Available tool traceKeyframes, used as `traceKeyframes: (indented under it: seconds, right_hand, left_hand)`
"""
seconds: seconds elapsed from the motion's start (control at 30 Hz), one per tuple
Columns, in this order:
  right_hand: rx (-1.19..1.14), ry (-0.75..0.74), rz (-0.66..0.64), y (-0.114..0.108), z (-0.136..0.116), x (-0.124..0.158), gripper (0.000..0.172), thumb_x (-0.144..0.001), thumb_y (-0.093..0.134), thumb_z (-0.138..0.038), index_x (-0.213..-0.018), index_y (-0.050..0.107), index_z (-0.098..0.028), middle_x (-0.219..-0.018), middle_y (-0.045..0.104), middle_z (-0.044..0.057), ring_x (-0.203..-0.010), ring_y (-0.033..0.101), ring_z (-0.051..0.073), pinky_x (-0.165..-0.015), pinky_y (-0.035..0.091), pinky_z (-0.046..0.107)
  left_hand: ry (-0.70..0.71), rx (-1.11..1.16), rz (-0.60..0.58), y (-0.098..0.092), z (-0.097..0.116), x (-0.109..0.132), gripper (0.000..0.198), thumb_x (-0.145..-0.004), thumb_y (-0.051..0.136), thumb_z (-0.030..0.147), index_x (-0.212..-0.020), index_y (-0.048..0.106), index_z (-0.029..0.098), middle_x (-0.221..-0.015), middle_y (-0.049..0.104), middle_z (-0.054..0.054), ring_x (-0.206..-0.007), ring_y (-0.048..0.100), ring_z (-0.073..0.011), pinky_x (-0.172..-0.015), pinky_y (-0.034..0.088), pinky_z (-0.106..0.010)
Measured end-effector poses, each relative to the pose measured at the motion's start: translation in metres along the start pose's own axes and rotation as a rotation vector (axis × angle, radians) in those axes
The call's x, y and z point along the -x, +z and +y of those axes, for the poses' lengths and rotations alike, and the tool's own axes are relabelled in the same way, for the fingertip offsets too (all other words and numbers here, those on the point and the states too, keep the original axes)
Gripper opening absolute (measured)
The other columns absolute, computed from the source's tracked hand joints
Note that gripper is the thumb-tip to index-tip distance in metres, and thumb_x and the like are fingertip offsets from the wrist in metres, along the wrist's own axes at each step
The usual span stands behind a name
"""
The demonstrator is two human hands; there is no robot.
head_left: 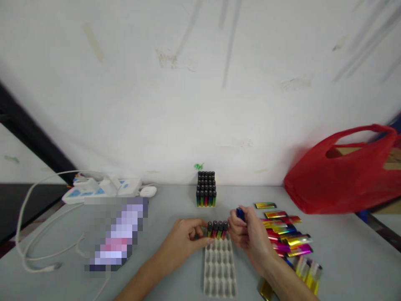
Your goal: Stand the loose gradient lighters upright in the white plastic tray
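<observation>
A pale tray [220,271] with rows of hollow cells lies in front of me. Several black-topped batteries [217,229] stand upright in a row at its far end. My left hand [189,234] is at the tray's left edge, with thumb and index finger closed about the leftmost standing battery. On the other side, my right hand [247,230] is a closed fist around a dark blue battery [240,213], whose end pokes out at the top. The rest of that battery is hidden by the fingers. Farther back, a block of upright batteries [206,188] stands near the wall.
Loose shiny coloured batteries [286,238] lie scattered to the right, partly behind my right forearm. A red plastic bag [341,179] stands at the back right. At left are a white power strip [103,190], white cables [23,225] and a pixelated phone-like object [120,234].
</observation>
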State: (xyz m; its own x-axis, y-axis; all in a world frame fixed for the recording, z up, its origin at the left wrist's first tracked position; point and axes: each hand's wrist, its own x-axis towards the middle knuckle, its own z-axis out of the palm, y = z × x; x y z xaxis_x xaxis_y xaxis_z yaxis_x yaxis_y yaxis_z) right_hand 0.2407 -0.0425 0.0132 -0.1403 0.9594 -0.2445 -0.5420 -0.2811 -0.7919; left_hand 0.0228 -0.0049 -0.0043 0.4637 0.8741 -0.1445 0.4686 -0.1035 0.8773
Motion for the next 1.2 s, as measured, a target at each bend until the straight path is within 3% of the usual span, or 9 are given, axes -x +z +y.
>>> traceKeyframes:
  seconds: [0.67,0.93,1.03,1.2]
  right_hand:
    - [0.035,-0.006,0.070,0.004,-0.002,0.001,0.060,-0.076,0.075,-0.067,-0.061,0.032,-0.027,-0.057,0.015,-0.013,-0.050,0.005,0.007,-0.044,0.005,0.023]
    - [0.048,0.009,0.054,0.004,-0.002,0.000,0.068,-0.074,0.078,-0.078,-0.061,0.035,-0.026,-0.056,0.016,-0.013,-0.050,0.005,0.007,-0.045,0.006,0.025]
    - [0.042,-0.023,0.070,0.006,-0.001,0.000,0.066,-0.077,0.077,-0.079,-0.064,0.042,-0.025,-0.057,0.021,-0.012,-0.050,0.009,0.008,-0.045,0.012,0.025]
    - [0.059,-0.121,0.148,0.011,-0.005,0.001,0.058,-0.082,0.080,-0.075,-0.078,0.056,-0.023,-0.065,0.042,-0.006,-0.057,0.030,0.011,-0.051,0.030,0.023]
  left_hand:
    - [0.007,-0.081,-0.018,-0.002,0.009,0.005,0.032,-0.085,0.084,0.044,-0.076,0.069,0.017,-0.061,0.051,0.008,-0.059,0.041,-0.0121,-0.059,0.030,-0.027]
    - [-0.023,-0.110,-0.051,-0.005,0.019,0.008,0.028,-0.078,0.088,0.038,-0.077,0.070,0.016,-0.059,0.048,0.009,-0.057,0.039,-0.0109,-0.056,0.026,-0.027]
    - [-0.034,-0.100,-0.057,-0.005,0.020,0.008,0.029,-0.075,0.090,0.038,-0.077,0.071,0.016,-0.059,0.048,0.010,-0.057,0.039,-0.0106,-0.055,0.026,-0.027]
    - [-0.031,-0.099,-0.053,-0.004,0.018,0.008,0.029,-0.073,0.091,0.038,-0.082,0.073,0.017,-0.058,0.049,0.011,-0.055,0.040,-0.0106,-0.053,0.026,-0.026]
